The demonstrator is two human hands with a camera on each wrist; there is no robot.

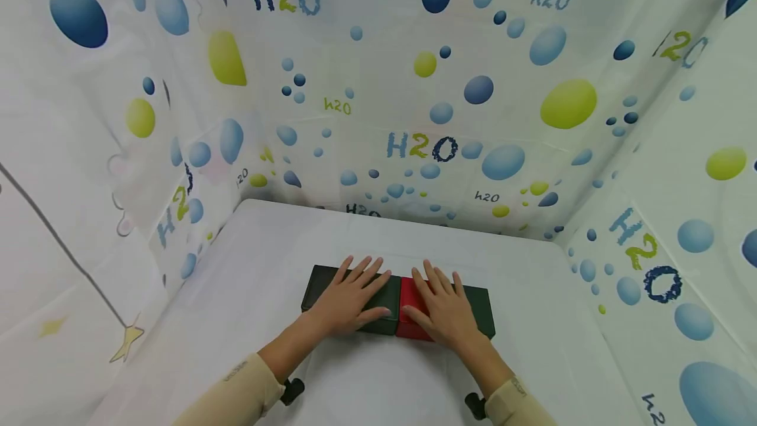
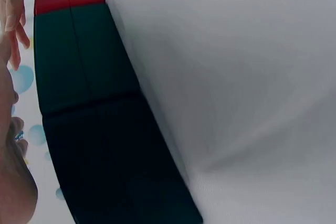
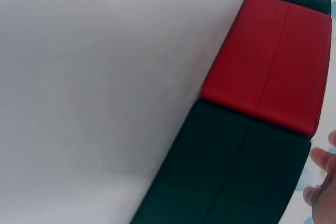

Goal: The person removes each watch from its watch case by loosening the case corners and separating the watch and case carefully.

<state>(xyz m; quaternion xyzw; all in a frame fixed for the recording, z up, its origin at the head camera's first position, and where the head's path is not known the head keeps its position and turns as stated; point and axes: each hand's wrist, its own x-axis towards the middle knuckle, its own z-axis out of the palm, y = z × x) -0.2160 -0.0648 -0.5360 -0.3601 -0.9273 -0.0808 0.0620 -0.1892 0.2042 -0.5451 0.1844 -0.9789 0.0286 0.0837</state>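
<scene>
Several small boxes stand side by side in one row in the head view: a very dark green, almost black box (image 1: pixel 319 279) at the left end, a green box (image 1: pixel 387 296), a red box (image 1: pixel 412 330) and another dark green box (image 1: pixel 481 311) at the right end. My left hand (image 1: pixel 347 298) lies over the two left boxes, fingers straight and slightly spread, thumb toward the red one. Over the red box and the right-hand green box lies my right hand (image 1: pixel 445 307), its fingers likewise extended. Both wrist views show the near faces of the boxes, each with a lid seam.
The row sits on a white-covered table (image 1: pixel 367 386). White curtains (image 1: pixel 378 84) printed with blue and yellow-green drops and "H2O" lettering enclose the back and sides. Black knobs (image 1: pixel 292 391) of the wrist gear show beside the beige sleeves (image 1: pixel 236 390).
</scene>
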